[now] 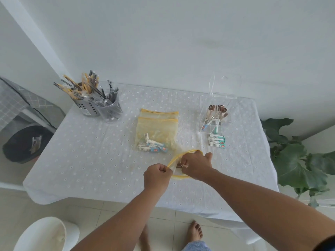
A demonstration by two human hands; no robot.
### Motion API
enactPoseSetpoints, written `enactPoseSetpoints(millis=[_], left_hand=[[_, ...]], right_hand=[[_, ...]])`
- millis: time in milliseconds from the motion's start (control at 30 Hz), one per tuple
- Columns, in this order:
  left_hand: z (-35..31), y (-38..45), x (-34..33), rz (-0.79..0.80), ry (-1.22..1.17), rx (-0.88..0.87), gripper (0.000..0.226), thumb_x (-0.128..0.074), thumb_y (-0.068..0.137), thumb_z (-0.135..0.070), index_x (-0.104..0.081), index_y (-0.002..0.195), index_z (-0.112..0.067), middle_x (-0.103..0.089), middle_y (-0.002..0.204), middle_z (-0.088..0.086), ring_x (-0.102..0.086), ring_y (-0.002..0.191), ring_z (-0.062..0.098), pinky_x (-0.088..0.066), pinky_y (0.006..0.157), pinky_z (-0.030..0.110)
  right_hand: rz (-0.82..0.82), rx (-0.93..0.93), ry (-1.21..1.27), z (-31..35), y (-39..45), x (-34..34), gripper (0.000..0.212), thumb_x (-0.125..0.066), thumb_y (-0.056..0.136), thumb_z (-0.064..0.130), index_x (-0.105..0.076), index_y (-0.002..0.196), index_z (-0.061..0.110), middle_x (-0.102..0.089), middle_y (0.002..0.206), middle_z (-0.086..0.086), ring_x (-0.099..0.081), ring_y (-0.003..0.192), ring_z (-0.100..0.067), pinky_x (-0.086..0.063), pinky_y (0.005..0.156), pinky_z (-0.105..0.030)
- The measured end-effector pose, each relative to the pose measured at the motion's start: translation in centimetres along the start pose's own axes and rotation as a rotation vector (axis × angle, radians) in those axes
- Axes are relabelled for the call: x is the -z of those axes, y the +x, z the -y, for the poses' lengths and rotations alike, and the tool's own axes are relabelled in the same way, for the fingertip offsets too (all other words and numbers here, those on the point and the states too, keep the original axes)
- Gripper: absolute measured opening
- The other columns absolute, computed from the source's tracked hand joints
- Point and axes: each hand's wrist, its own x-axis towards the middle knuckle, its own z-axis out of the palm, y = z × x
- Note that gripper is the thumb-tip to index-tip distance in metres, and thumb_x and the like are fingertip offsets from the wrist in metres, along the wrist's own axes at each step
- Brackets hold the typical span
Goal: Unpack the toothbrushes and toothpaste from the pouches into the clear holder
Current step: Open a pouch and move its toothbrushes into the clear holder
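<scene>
— Where's the pouch being emptied?
— Low centre: the left hand (157,173) pinches the yellow rim of the open pouch (178,176), while the right hand (196,164) reaches inside, fingers curled on a brown packet (179,166).
— And the clear holder (213,122)?
— Right of centre on the surface (90,151) — toothpaste tubes (217,141) just below it.

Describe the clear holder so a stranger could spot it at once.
Start at the white-clothed table and go to its far right corner. The clear holder stands there, a see-through box with brown-packaged items upright inside. The two containers at far left are round instead.
</scene>
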Motion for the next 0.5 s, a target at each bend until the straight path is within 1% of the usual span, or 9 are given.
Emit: enactPoseSetpoints(millis=[100,167,267,333,367,400,433,467,500], left_hand=[[0.5,0.3,0.2,-0.011,-0.001,0.021,0.011,-0.071,0.086,-0.024,-0.076,0.080,-0.016,-0.071,0.069,-0.002,-0.064,0.065,0.014,-0.040,0.050,0.022],[0.5,0.4,0.4,-0.018,0.000,0.019,0.011,-0.071,0.086,-0.024,-0.077,0.080,-0.016,-0.072,0.069,-0.001,-0.064,0.064,0.015,-0.040,0.050,0.022],[0.3,0.4,0.4,-0.029,0.012,0.002,0.012,-0.071,0.086,-0.023,-0.077,0.079,-0.015,-0.071,0.068,-0.002,-0.062,0.062,0.012,-0.039,0.050,0.022],[-0.1,0.5,0.5,-0.037,0.025,-0.012,0.012,-0.071,0.086,-0.022,-0.076,0.079,-0.015,-0.071,0.069,-0.003,-0.063,0.063,0.011,-0.040,0.051,0.022],[-0.3,0.6,0.5,-0.039,0.032,-0.021,0.011,-0.071,0.086,-0.023,-0.076,0.079,-0.015,-0.071,0.069,-0.004,-0.063,0.064,0.010,-0.040,0.051,0.022],[-0.5,0.6,0.5,-0.040,0.037,-0.029,0.011,-0.071,0.086,-0.023,-0.076,0.080,-0.016,-0.071,0.070,-0.005,-0.063,0.065,0.008,-0.041,0.052,0.022],[-0.8,0.7,0.6,-0.039,0.041,-0.037,0.010,-0.071,0.087,-0.023,-0.076,0.081,-0.016,-0.071,0.071,-0.006,-0.063,0.066,0.006,-0.040,0.052,0.021],[-1.0,0.8,0.6,-0.039,0.045,-0.045,0.009,-0.072,0.087,-0.024,-0.076,0.082,-0.017,-0.071,0.072,-0.007,-0.063,0.067,0.005,-0.040,0.052,0.020],[-1.3,0.9,0.5,-0.037,0.048,-0.053,0.009,-0.072,0.086,-0.024,-0.076,0.082,-0.017,-0.072,0.072,-0.007,-0.063,0.068,0.005,-0.040,0.053,0.020]], right_hand=[[-0.046,0.104,0.112,-1.4,-0.9,0.1,0.028,-0.062,0.088,0.041,-0.067,0.115,0.039,-0.067,0.108,0.020,-0.051,0.118,-0.011,-0.022,0.085,-0.041],[-0.109,0.197,0.163,-2.3,-1.5,0.0,0.030,-0.063,0.087,0.038,-0.069,0.115,0.042,-0.068,0.104,0.024,-0.054,0.112,-0.007,-0.021,0.083,-0.039],[-0.189,0.347,0.206,-3.4,-2.4,0.1,0.018,-0.069,0.085,0.038,-0.074,0.101,0.042,-0.064,0.088,0.026,-0.056,0.106,-0.007,-0.020,0.088,-0.040],[-0.287,0.426,0.283,-3.9,-3.1,0.7,0.015,-0.071,0.082,0.043,-0.075,0.096,0.041,-0.067,0.088,0.025,-0.060,0.100,-0.002,-0.025,0.090,-0.041],[-0.334,0.448,0.367,-4.1,-3.5,1.3,0.013,-0.073,0.082,0.043,-0.075,0.094,0.038,-0.071,0.090,0.025,-0.061,0.098,0.002,-0.030,0.091,-0.038],[-0.369,0.449,0.489,-4.3,-3.8,2.2,0.010,-0.078,0.083,0.037,-0.077,0.093,0.034,-0.074,0.093,0.024,-0.064,0.098,0.005,-0.037,0.093,-0.033],[-0.384,0.415,0.628,-4.5,-3.9,3.3,0.009,-0.083,0.084,0.028,-0.078,0.092,0.029,-0.076,0.096,0.022,-0.067,0.098,0.005,-0.043,0.091,-0.025],[-0.388,0.346,0.755,-4.8,-3.9,4.5,0.011,-0.085,0.085,0.021,-0.079,0.094,0.023,-0.078,0.099,0.019,-0.070,0.097,0.002,-0.046,0.088,-0.016],[-0.396,0.273,0.870,-5.1,-3.9,5.8,0.012,-0.085,0.086,0.018,-0.079,0.097,0.021,-0.079,0.100,0.016,-0.072,0.097,0.000,-0.047,0.086,-0.011]])
